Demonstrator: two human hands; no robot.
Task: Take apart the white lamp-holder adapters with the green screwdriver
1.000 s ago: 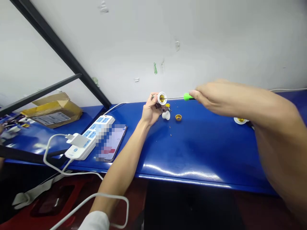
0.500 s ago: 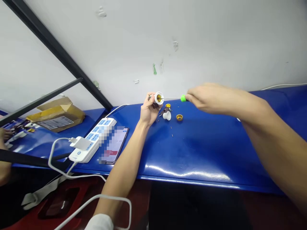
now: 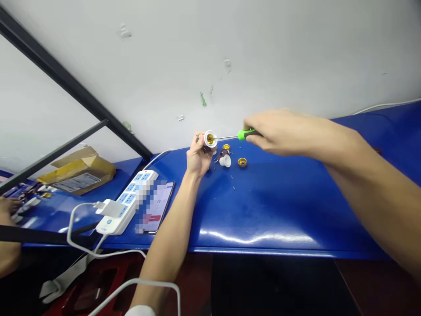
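Left hand [image 3: 197, 160] clasps a white lamp socket [image 3: 209, 139] with a gold threaded liner, thumb and fingers pressed on its side; looks held up off the far part of the blue table [image 3: 269, 210], near the wall [image 3: 289, 57]. Right hand [image 3: 269, 134] is wrapped round the green-and-black handle of a screwdriver [image 3: 242, 134] at the socket's 3 o'clock, shaft going into the socket mouth. Neither hand is free. Can't tell if the tip sits on a screw head.

Risks, my judgement: tip could slip and skid over the rim or into the left fingers, since the shaft seems to enter at a slant and the socket has only the hand for backing. Socket could also twist under torque if the pinch is weak. Loose tiny screws [image 3: 234, 188], at 5 o'clock, could get swept away by a passing sleeve or hand.

Orientation: socket mouth faces the camera, tipped a bit to 3 o'clock; long axis seems to run back toward the wall, but the hand hides the base, so exact angle unclear. Screwdriver's long axis lies roughly 3 to 9, tip toward 9.

Nearby from the socket: loose white shell [image 3: 225, 161] between 4 and 5, gold ring [image 3: 242, 162] at 4, phone [image 3: 161, 202] between 7 and 8.
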